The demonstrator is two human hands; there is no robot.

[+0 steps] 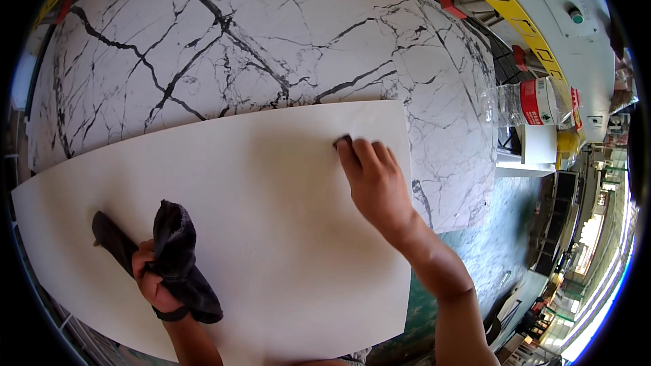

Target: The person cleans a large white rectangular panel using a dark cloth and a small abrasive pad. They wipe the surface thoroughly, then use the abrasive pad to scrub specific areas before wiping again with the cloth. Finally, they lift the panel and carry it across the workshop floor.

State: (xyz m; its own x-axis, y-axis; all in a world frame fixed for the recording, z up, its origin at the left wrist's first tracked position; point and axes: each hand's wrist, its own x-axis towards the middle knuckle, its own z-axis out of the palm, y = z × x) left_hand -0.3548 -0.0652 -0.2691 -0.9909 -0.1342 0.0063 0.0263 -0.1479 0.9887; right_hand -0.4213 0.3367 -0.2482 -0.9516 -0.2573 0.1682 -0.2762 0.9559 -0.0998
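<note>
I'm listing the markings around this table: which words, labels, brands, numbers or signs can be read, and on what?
Clear plastic bottle: red-and-white label with print and a barcode; I won't copy its wording.
Yellow strip: black outlined shapes, no words I can make out.
Grey panel by the green button: any lettering is too small to read.
White board and dark cloth: no print visible.
</note>
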